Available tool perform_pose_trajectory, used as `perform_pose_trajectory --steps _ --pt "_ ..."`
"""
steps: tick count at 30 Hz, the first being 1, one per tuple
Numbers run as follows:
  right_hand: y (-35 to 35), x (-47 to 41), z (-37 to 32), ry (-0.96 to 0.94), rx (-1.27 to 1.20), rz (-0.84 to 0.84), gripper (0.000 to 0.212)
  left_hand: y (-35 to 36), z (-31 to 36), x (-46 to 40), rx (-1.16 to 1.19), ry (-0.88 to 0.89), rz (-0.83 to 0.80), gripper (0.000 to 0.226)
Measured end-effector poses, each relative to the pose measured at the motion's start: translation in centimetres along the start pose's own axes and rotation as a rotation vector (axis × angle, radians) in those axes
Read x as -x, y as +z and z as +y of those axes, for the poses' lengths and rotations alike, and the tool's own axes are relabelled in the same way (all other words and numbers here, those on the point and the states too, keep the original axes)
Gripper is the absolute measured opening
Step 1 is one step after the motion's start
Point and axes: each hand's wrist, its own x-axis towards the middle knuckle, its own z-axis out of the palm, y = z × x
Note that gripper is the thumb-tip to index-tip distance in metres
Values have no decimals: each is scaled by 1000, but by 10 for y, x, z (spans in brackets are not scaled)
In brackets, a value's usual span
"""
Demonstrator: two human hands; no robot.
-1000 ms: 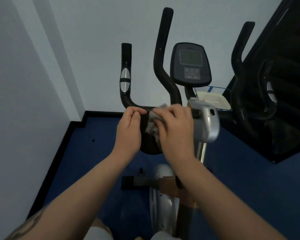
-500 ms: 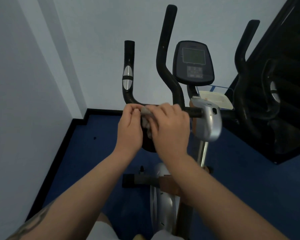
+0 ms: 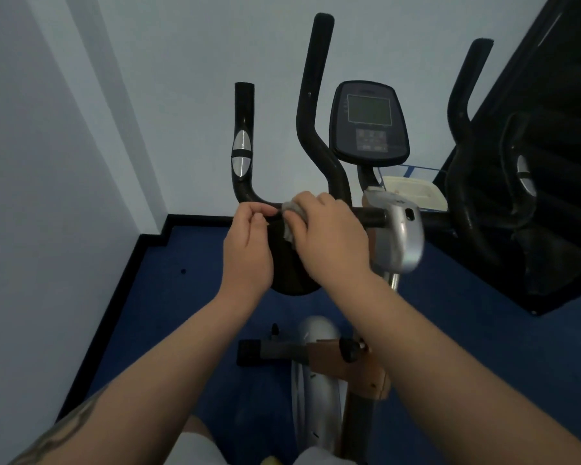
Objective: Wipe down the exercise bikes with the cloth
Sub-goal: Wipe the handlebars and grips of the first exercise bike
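A: What had changed in that last second?

B: The right hand (image 3: pixel 329 236), gripping the grey cloth (image 3: pixel 292 213), had slid left along the handlebar (image 3: pixel 369 218), at about nine o'clock from the bike's silver housing (image 3: pixel 401 236). So wiping was under way there.

A: And the left hand (image 3: pixel 249 243)?

B: Fingers curled by the bar; I couldn't tell whether it held anything. Most of the cloth was hidden.

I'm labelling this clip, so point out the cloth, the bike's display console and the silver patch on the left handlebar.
cloth (image 3: pixel 291 209), head view, grey fold showing at the right hand's fingertips.
display console (image 3: pixel 369 122), head view, middle of its screen face.
silver patch (image 3: pixel 242 153), head view, centre of the patch on the upright grip.
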Motion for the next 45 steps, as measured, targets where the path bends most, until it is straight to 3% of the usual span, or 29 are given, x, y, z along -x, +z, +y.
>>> perform_pose_trajectory --steps 7,12,18,23,29,36,42,45 --pt "10 39 10 108 -96 92 27 0 -3 0 3 8 -5 25" --pt "3 3 6 134 -4 -123 34 1 -1 -1 -16 16 12 25" --pt "4 55 0 202 -196 20 34 3 -6 2 -8 30 13 25" --pt "7 13 3 121 -39 -30 26 1 -3 -2 -27 17 2 25" --pt "22 61 1 54 -237 280 26 -3 -1 1 147 -135 -75 24" --pt "20 29 -12 -48 -175 337 17 -4 3 2 159 -148 -85 25" --pt "19 60 15 -404 -56 333 14 0 1 2 160 -144 -24 28" --pt "10 25 6 -274 -64 330 15 0 2 2 147 -115 -34 27"
